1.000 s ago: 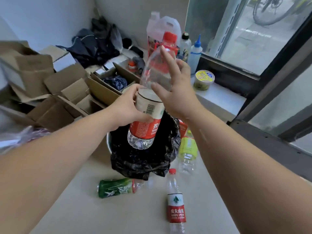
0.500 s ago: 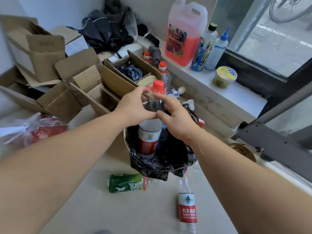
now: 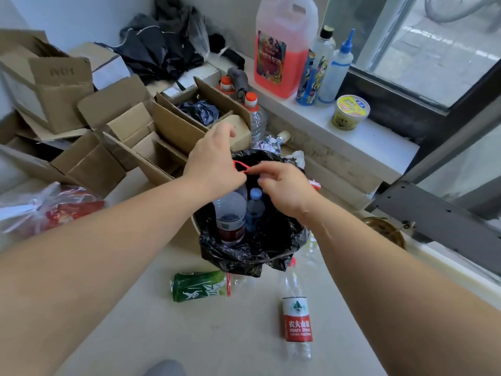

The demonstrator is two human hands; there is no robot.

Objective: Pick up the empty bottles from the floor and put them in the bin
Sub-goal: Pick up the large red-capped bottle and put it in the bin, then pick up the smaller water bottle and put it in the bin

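Change since earlier frame: your large bottle (image 3: pixel 230 215) with the red label now stands inside the bin (image 3: pixel 244 256); half a second ago your two hands held it at the neck, only partly lowered.
Left hand (image 3: pixel 214 161): over the far rim of the bin, fingers curled; a thin red loop (image 3: pixel 240 166) shows beside it. Whether you grip the loop cannot be told.
Right hand (image 3: pixel 284 185): over the bin mouth, fingertips pinched at the end of the red loop; the rest of the hand is loosely closed and holds no bottle.
Bin contents: the large bottle, upright against the near-left wall of the black liner, and a smaller blue-capped bottle (image 3: pixel 254 204) touching it.
Done: at least two bottles are in the bin.
Left on floor: a green-labelled bottle (image 3: pixel 200 286) lying on its side just in front of the bin; a red-and-white-labelled bottle (image 3: pixel 296 313) lying near it to your right; a clear bottle (image 3: pixel 311 248) partly hidden behind your right forearm, beside the bin.
Progress estimate: roughly midway; three bottles appear to remain.
Next requirement: free both hands from the loop, then reach down to the nearest floor bottle.
Caution: the bin looks fairly full at the left; further bottles may need the open right side.
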